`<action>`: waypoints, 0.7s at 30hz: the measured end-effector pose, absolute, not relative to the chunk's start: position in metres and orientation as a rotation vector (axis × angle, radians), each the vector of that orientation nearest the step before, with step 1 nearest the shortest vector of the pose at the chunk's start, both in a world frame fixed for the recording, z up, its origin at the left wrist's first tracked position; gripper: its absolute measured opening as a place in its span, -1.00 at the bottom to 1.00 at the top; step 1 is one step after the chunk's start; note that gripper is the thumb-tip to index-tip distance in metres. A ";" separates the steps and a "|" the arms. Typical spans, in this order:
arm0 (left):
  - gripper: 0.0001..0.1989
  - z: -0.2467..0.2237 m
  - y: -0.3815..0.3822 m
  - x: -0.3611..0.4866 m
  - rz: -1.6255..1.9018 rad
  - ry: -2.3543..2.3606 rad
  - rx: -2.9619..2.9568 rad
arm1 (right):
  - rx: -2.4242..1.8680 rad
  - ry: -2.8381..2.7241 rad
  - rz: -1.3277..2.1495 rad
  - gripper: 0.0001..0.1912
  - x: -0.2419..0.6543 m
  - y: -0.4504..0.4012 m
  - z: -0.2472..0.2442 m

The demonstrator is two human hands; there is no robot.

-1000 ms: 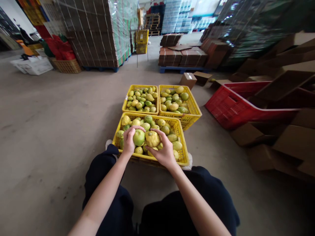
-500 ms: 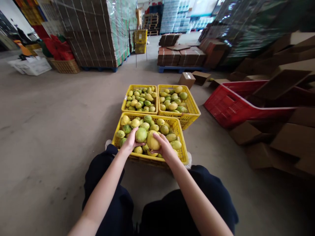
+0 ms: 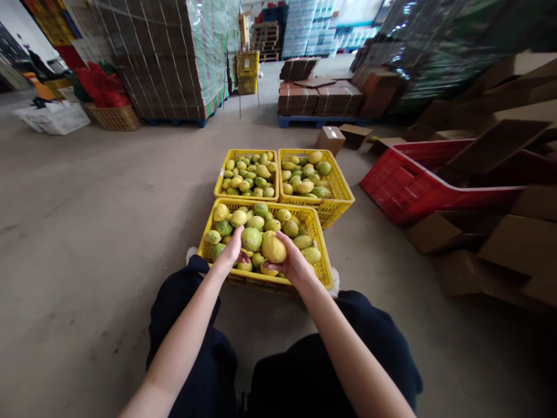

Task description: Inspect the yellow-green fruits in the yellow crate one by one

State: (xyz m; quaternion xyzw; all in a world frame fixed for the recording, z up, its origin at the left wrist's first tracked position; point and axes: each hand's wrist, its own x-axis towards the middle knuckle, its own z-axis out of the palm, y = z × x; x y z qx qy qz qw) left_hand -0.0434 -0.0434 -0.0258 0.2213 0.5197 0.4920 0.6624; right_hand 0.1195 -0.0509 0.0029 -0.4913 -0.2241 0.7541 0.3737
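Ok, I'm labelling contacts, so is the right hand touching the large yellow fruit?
Touching. The head view shows the right hand cupping the large yellow fruit, thumb against its upper right side and fingers along its lower edge.

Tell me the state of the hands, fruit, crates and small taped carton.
Left hand, cupping green fruit.
Right hand, gripping yellow fruit.
Front yellow crate, loaded.
Back-left yellow crate, loaded.
Back-right yellow crate, partly filled.
Red crate, cardboard in or over it.
Small carton, closed.
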 end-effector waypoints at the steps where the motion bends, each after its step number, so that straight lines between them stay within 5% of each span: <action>1: -0.50 -0.026 -0.043 -0.044 1.027 1.249 0.495 | -1.256 -0.566 1.937 -0.67 0.120 -0.050 0.002; 9: -0.51 -0.025 -0.041 -0.044 0.935 1.222 0.464 | -1.320 -0.520 1.878 -0.68 0.121 -0.051 0.009; 16: -0.73 -0.022 -0.045 -0.040 1.253 1.313 0.751 | -1.234 -0.667 1.725 -0.65 0.120 -0.053 0.004; 21: -0.66 -0.015 -0.048 -0.040 1.425 1.215 0.916 | -1.244 -0.789 1.473 -0.44 0.123 -0.054 -0.004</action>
